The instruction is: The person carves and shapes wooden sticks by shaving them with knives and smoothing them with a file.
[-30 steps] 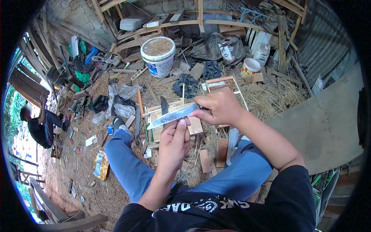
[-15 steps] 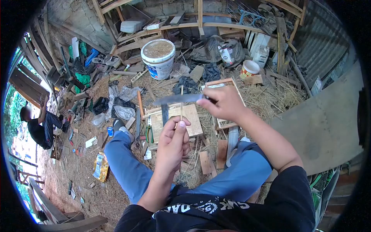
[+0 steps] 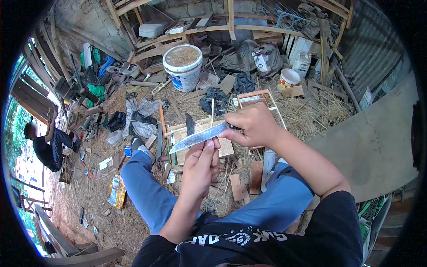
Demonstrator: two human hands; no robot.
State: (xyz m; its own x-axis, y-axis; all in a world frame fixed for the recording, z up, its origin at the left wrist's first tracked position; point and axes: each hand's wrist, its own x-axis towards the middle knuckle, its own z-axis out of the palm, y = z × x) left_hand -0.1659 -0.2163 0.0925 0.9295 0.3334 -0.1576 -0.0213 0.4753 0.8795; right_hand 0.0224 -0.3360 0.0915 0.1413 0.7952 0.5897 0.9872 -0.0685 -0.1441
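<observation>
My right hand (image 3: 254, 125) is closed round the dark handle of a knife (image 3: 198, 137), whose wide blade points left. The blade lies across a thin wooden stick (image 3: 212, 108), just above the fingers of my left hand (image 3: 202, 165). That hand pinches the stick, which stands up past the blade. Beneath my hands is a low wooden block (image 3: 226, 149), with a second dark blade (image 3: 190, 124) upright at its back. Green-handled pliers (image 3: 172, 159) are by the block's left side.
A white bucket (image 3: 183, 66) and a smaller tub (image 3: 289, 78) stand beyond the block. A wooden frame (image 3: 254, 94) is right of it. Another person (image 3: 44, 147) sits at far left. A large grey sheet (image 3: 369, 147) leans at right. Wood scraps and straw litter the ground.
The knife rose above the stick half a second ago and has come back down, tilted across it near my left fingers. My left hand has stayed almost in place, holding the stick.
</observation>
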